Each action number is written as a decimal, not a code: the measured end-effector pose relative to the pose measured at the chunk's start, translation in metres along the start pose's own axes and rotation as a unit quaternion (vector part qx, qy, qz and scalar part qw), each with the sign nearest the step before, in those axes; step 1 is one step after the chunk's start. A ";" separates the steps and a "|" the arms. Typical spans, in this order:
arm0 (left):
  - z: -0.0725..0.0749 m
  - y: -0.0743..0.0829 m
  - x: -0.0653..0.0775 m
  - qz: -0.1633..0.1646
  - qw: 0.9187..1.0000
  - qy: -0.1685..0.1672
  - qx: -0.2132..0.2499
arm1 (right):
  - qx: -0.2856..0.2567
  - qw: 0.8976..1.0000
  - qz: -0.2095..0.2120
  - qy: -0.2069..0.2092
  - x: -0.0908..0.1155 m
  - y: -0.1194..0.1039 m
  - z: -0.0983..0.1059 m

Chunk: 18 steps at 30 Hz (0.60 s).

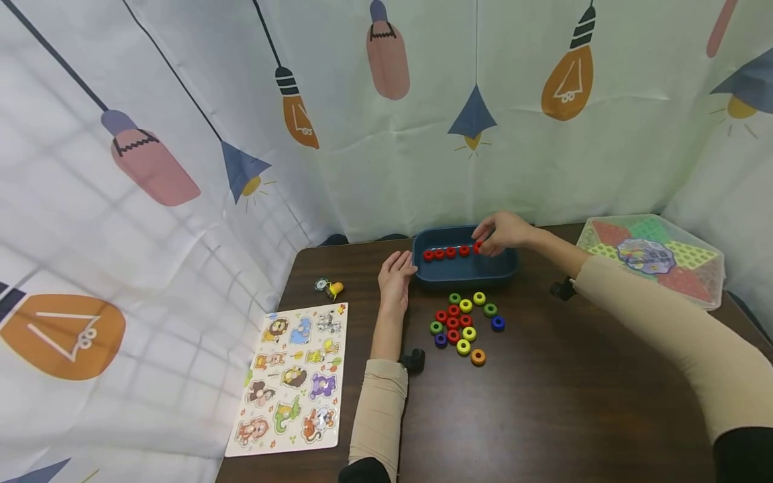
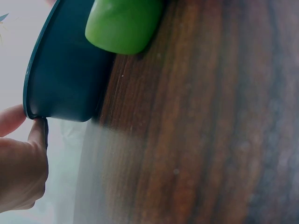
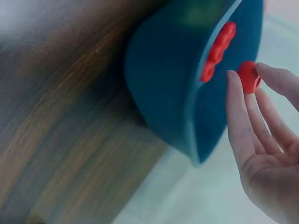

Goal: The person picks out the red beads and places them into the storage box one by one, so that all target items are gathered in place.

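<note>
My right hand [image 1: 504, 231] is over the right part of a dark blue tray [image 1: 465, 272]. Its thumb and fingers pinch a red ring-shaped bead [image 3: 249, 77], held at the tray's opening in the right wrist view. Several more red beads [image 1: 450, 252] form a row inside the tray. At the tray's left end rests my left hand [image 1: 395, 278], fingers extended and fingertips touching the rim, with nothing in its grasp. A green bead [image 2: 124, 23] looms large beside the tray in the left wrist view.
Loose ring beads in red, yellow [image 1: 469, 333], green, blue [image 1: 498, 323] and orange [image 1: 478, 357] lie before the tray. An animal puzzle board [image 1: 296, 402] and a small yellow trinket [image 1: 335, 289] are left; a clear patterned box [image 1: 688, 251] stands back right. A curtain [image 1: 386, 168] hangs behind.
</note>
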<state>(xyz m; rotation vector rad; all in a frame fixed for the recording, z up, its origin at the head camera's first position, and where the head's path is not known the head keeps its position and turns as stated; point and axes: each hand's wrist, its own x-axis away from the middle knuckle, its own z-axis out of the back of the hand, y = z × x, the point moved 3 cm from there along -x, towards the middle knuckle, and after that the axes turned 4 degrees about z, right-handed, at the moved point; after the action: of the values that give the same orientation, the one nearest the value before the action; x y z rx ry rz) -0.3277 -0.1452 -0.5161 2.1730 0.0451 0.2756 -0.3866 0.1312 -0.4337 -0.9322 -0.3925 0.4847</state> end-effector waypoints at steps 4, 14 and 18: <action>0.000 -0.002 0.000 -0.003 1.000 0.000 0.003 | 0.023 1.000 -0.013 0.010 -0.017 0.017 0.001; 0.001 -0.001 0.000 -0.001 1.000 0.000 -0.004 | 0.044 0.996 -0.043 0.058 -0.043 0.040 -0.013; -0.001 -0.001 0.000 -0.002 1.000 -0.002 -0.006 | 0.052 0.996 -0.030 0.059 -0.043 0.042 -0.017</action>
<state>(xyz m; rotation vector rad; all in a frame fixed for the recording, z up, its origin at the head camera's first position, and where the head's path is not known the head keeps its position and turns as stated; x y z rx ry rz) -0.3278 -0.1436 -0.5165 2.1618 0.0462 0.2686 -0.4223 0.1172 -0.4831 -0.8410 -0.2842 0.3890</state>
